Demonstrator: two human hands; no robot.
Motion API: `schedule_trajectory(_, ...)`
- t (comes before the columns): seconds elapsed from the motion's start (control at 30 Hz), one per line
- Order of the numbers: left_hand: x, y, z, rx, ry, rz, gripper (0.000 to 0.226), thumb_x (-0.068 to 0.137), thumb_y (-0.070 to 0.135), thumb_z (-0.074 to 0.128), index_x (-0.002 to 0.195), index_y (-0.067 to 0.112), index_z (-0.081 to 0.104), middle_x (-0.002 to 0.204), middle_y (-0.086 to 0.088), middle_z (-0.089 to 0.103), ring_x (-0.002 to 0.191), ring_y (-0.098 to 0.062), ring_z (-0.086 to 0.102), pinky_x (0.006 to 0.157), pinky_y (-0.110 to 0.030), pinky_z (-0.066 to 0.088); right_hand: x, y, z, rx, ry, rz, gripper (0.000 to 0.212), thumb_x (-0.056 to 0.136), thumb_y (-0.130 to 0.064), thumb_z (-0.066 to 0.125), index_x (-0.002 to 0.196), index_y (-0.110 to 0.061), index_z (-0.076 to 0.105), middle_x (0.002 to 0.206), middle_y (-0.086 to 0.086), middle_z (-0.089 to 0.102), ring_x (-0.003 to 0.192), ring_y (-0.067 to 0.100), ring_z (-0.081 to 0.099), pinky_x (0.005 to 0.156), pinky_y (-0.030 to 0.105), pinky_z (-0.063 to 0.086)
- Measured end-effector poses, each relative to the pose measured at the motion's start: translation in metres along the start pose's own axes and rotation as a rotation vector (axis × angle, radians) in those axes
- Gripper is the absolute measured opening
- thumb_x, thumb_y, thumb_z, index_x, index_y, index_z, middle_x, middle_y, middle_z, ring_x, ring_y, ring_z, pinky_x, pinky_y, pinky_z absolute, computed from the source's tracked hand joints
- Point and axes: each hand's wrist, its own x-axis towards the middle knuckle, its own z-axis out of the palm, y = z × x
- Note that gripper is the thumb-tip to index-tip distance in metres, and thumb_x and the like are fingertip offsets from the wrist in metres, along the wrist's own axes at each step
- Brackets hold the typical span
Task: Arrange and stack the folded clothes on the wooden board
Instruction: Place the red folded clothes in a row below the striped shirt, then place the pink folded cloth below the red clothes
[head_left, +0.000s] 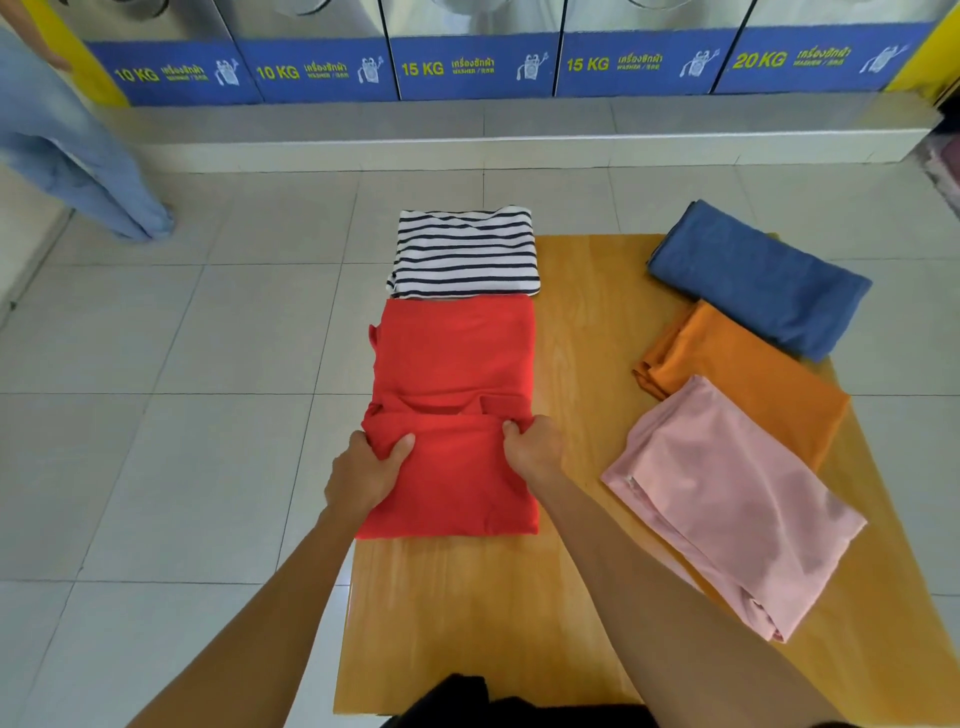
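Observation:
A red garment (457, 358) lies on the left side of the wooden board (582, 332), its near part folded up over itself. My left hand (371, 470) grips the left end of that folded edge and my right hand (532, 447) grips the right end. Just beyond the red garment lies a folded black-and-white striped shirt (465, 254). Along the board's right side three folded pieces overlap in a row: blue (758, 278) farthest, orange (748, 379) in the middle, pink (727, 499) nearest.
The board stands over a pale tiled floor (182, 415). A row of washers with blue labels (467, 67) lines the back wall on a raised step. A person's leg in light jeans (78, 145) is at far left. Dark cloth (467, 701) shows at the bottom edge.

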Motion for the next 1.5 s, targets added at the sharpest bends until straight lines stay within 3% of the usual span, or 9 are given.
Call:
schedule_trajectory(0.4, -0.066, 0.040, 0.020, 0.052, 0.144, 0.329, 0.080, 0.088, 0.044, 0.059, 0.150, 0.004, 0.027, 0.161, -0.021, 0.009, 0.149, -0.035, 0.009, 0.121, -0.047, 0.015, -0.042, 0.019, -0.039, -0.006, 0.182, -0.120, 0.040, 0.095, -0.038, 0.057, 0.119, -0.007, 0.060, 0.109, 0.012, 0.070, 0.104, 0.033, 0.066, 0.085, 0.040, 0.054)
schedule_trajectory(0.63, -0.113, 0.078, 0.060, 0.012, -0.091, 0.567, 0.068, 0.094, 0.035, 0.054, 0.148, -0.001, 0.034, 0.161, -0.014, 0.022, 0.149, -0.023, 0.020, 0.119, -0.034, 0.021, -0.088, 0.057, -0.077, 0.242, 0.267, -0.092, 0.026, 0.096, -0.038, 0.056, 0.101, -0.013, 0.063, 0.082, -0.001, 0.068, 0.074, 0.017, 0.064, 0.060, 0.028, 0.046)
schedule_trajectory(0.8, -0.139, 0.115, 0.083, -0.005, -0.246, 0.640, 0.050, 0.097, 0.031, 0.051, 0.130, -0.006, 0.051, 0.140, -0.022, 0.051, 0.132, -0.033, 0.046, 0.106, -0.037, 0.035, -0.100, 0.093, -0.127, 0.301, 0.411, -0.022, 0.027, 0.098, -0.036, 0.055, 0.106, -0.011, 0.062, 0.095, -0.002, 0.066, 0.089, 0.020, 0.061, 0.075, 0.033, 0.048)
schedule_trajectory(0.9, -0.156, 0.140, 0.094, -0.008, -0.299, 0.698, 0.038, 0.100, 0.026, 0.049, 0.119, -0.005, 0.059, 0.120, -0.021, 0.062, 0.117, -0.032, 0.054, 0.096, -0.038, 0.039, -0.098, 0.117, -0.161, 0.369, 0.462, 0.027, 0.026, 0.099, -0.036, 0.054, 0.100, -0.012, 0.063, 0.087, -0.004, 0.064, 0.082, 0.018, 0.059, 0.067, 0.031, 0.045)
schedule_trajectory(1.0, -0.156, 0.161, 0.108, -0.019, -0.314, 0.699, 0.028, 0.099, 0.029, 0.049, 0.108, 0.004, 0.059, 0.093, -0.004, 0.056, 0.094, -0.017, 0.045, 0.083, -0.036, 0.039, -0.093, 0.142, -0.190, 0.422, 0.504, 0.109, 0.027, 0.098, -0.037, 0.051, 0.082, -0.015, 0.055, 0.066, -0.007, 0.050, 0.062, 0.013, 0.047, 0.055, 0.027, 0.035)
schedule_trajectory(1.2, -0.126, 0.221, 0.162, 0.027, -0.286, 0.594, 0.040, 0.092, 0.036, 0.049, 0.112, 0.002, 0.049, 0.117, -0.019, 0.055, 0.105, -0.036, 0.056, 0.078, -0.040, 0.046, -0.072, 0.183, -0.247, 0.391, 0.482, 0.245, 0.044, 0.097, -0.033, 0.051, 0.061, -0.019, 0.030, 0.053, -0.006, 0.029, 0.047, 0.014, 0.028, 0.047, 0.024, 0.023)
schedule_trajectory(1.33, -0.121, 0.246, 0.186, 0.203, -0.221, 0.422, 0.065, 0.091, 0.052, 0.048, 0.130, 0.001, 0.042, 0.132, -0.019, 0.046, 0.123, -0.040, 0.045, 0.092, -0.047, 0.043, -0.049, 0.205, -0.263, 0.448, 0.422, 0.336, 0.031, 0.089, -0.048, 0.056, 0.089, -0.021, 0.042, 0.091, -0.002, 0.048, 0.079, 0.019, 0.052, 0.063, 0.036, 0.049)
schedule_trajectory(1.4, -0.121, 0.246, 0.195, 0.228, -0.253, 0.387, 0.076, 0.085, 0.067, 0.047, 0.128, 0.004, 0.045, 0.129, -0.016, 0.048, 0.118, -0.038, 0.050, 0.093, -0.046, 0.046, -0.039, 0.215, -0.265, 0.493, 0.397, 0.381, 0.048, 0.083, -0.054, 0.060, 0.107, -0.016, 0.043, 0.110, 0.002, 0.050, 0.098, 0.025, 0.055, 0.078, 0.042, 0.053)
schedule_trajectory(1.5, -0.124, 0.234, 0.202, 0.186, -0.313, 0.307, 0.090, 0.072, 0.079, 0.054, 0.122, 0.005, 0.045, 0.116, -0.010, 0.055, 0.106, -0.033, 0.059, 0.081, -0.038, 0.049, -0.031, 0.217, -0.271, 0.498, 0.274, 0.414, 0.068, 0.073, -0.062, 0.065, 0.111, -0.008, 0.050, 0.102, 0.002, 0.060, 0.087, 0.022, 0.061, 0.064, 0.034, 0.050)
